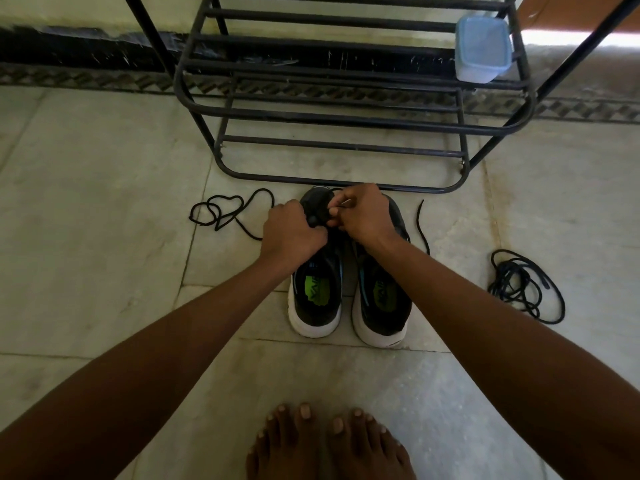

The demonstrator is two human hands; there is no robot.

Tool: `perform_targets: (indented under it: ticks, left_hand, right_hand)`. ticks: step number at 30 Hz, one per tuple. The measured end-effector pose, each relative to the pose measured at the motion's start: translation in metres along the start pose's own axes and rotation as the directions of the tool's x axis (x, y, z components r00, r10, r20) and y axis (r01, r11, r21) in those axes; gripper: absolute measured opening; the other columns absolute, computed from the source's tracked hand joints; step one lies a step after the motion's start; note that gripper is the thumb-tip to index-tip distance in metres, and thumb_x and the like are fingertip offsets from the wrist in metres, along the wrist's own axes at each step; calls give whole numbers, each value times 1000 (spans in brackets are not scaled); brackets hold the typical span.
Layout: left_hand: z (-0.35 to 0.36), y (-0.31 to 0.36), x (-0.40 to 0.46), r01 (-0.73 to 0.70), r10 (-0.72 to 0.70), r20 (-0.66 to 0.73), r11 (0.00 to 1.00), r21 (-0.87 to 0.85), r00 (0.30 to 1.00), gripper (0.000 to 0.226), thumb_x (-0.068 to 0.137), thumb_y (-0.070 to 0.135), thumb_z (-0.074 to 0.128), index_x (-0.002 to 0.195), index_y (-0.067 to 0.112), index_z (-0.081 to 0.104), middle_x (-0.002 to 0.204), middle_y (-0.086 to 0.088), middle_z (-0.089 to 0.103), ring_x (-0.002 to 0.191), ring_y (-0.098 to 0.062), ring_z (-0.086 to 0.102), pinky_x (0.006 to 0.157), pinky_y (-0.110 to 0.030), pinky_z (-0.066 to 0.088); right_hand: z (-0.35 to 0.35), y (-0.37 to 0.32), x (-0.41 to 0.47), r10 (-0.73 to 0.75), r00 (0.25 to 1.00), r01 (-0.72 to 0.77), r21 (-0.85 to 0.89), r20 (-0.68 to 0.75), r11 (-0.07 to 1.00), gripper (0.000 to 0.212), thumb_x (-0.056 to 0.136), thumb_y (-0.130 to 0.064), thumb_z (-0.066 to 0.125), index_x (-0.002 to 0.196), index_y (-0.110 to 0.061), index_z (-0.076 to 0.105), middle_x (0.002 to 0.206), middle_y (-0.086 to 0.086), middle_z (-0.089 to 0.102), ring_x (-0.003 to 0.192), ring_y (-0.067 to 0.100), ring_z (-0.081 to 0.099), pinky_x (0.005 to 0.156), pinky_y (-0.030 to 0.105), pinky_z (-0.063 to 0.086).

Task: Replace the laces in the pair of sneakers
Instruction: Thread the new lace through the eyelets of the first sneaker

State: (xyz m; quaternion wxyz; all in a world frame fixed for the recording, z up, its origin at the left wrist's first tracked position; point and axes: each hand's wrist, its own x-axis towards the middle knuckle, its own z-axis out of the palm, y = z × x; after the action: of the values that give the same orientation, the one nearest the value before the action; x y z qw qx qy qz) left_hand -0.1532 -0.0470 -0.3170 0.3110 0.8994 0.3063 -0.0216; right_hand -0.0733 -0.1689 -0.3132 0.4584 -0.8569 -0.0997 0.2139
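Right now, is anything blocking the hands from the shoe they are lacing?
Nothing visible: the left hand and right hand are already on the left sneaker, pinching its lace near the toe.

Black sneakers (346, 292) side by side, laces (225, 213) loose.

left sneaker (317, 271) toe: hidden by hands | rack (346, 109) top: cropped | insole print: unreadable

The tiled floor (104, 168) bore two sneakers (317, 299), three loose black laces (523, 285), and a metal rack (346, 116), seemingly.
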Motion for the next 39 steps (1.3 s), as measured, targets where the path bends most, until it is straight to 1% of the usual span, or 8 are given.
perform_targets:
  ticks: [3,7,12,16,23,27,33,39]
  left_hand:
    - [-5,2,12,35,-35,10,999,32,999,27,74,31,79,87,11,67,92,-11,65,76,-22,65,52,-25,46]
    - [-13,-8,24,10,-13,85,999,40,996,10,76,19,81,80,14,73,92,-12,71,77,-19,68,71,-31,59]
    - [-26,-11,30,-61,56,175,998,22,983,7,84,8,77,79,10,80,72,0,70,71,-7,65,63,-18,47]
    - [-25,-17,32,-34,48,257,998,-59,965,7,87,9,76,80,8,78,80,-8,72,80,-18,68,73,-30,57]
    - [-25,-21,28,55,17,297,971,-233,955,4,90,3,72,88,1,75,78,-10,69,70,-14,62,55,-21,48]
    - [-26,-24,25,98,7,313,943,-319,950,7,90,-1,71,85,3,74,71,-8,66,52,0,58,45,-12,42]
    - [-27,-25,24,131,-5,324,920,-370,946,12,90,-3,69,82,5,73,68,-8,65,44,3,53,44,-13,41]
    - [-27,-25,22,149,-23,316,913,-381,949,6,90,-3,70,88,1,74,69,-8,65,45,3,55,44,-12,42]
  right_hand:
    - [0,0,1,-37,998,39,-42,41,998,12,93,-3,67,83,-9,71,74,1,70,63,5,70,56,11,50]
    - [-1,0,1,-96,990,105,-90,101,990,13,93,0,65,84,-8,71,78,2,71,70,10,71,62,16,53]
    - [5,1,3,-130,981,157,-199,143,967,16,91,-5,68,84,-18,73,89,-3,72,86,9,67,81,22,52]
    - [12,1,3,-133,977,171,-244,164,955,13,89,-4,70,82,-15,74,87,0,72,85,12,68,82,28,56]
    - [21,-1,6,-149,974,195,-294,171,936,10,86,-2,72,83,-11,77,90,6,76,84,15,69,81,28,57]
    - [30,2,5,-170,977,198,-269,127,943,10,85,-3,73,81,-11,78,89,6,75,86,16,69,85,34,58]
    - [39,10,0,-190,980,198,-250,58,948,17,82,2,71,75,-13,74,85,5,70,95,23,64,84,46,56]
    - [33,6,-8,-256,960,279,-329,110,902,10,84,0,69,84,-10,71,97,7,59,109,27,50,93,42,44]
